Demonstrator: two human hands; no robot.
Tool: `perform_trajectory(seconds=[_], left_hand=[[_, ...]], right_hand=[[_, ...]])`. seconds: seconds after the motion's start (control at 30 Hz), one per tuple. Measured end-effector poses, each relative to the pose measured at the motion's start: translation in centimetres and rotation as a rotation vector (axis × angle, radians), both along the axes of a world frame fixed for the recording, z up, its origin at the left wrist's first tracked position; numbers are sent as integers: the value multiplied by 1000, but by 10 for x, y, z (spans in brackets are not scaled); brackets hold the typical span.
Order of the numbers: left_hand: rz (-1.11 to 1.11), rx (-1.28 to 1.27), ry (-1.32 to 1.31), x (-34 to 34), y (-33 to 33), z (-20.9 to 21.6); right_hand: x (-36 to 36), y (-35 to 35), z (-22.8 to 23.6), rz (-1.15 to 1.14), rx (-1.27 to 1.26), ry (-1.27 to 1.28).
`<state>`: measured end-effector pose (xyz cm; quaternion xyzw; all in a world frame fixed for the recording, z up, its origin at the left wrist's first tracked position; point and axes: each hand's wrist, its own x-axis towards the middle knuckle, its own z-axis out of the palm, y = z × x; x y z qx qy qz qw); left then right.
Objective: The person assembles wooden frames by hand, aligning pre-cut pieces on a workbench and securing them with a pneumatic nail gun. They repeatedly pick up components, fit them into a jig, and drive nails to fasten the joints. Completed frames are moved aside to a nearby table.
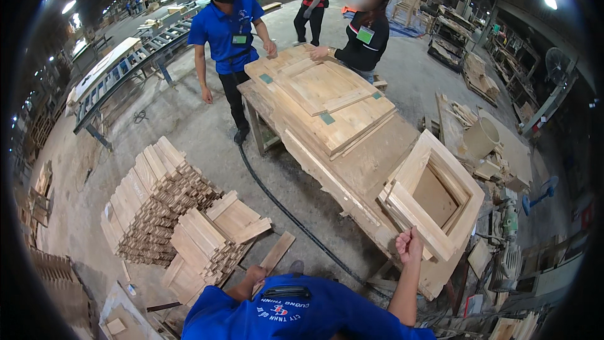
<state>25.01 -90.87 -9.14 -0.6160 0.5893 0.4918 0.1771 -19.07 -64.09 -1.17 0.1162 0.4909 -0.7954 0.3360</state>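
On the right, my right hand is closed with curled fingers at the near edge of a pale wooden frame. The rectangular frame lies on the near end of a long worktable, and its opening shows a brown surface. Loose strips lie along its left side. Low in the middle, my left hand is closed around the edge of a narrow wooden slat, which points up and away to the right. The fingers there are partly hidden.
Stacked wooden strips and a smaller pile stand at the left. A black hose crosses the floor. Two people stand by the panelled board at the table's far end; another stands behind. A bucket is at right.
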Motion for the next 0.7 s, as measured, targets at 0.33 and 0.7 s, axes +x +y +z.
perform_trajectory(seconds=[0.33, 0.7], left_hand=[[-151, -91, 51, -20, -31, -9], [-155, 75, 66, -41, -42, -21]], right_hand=[[101, -14, -1, 219, 382, 134], [179, 20, -62, 527, 620, 205]])
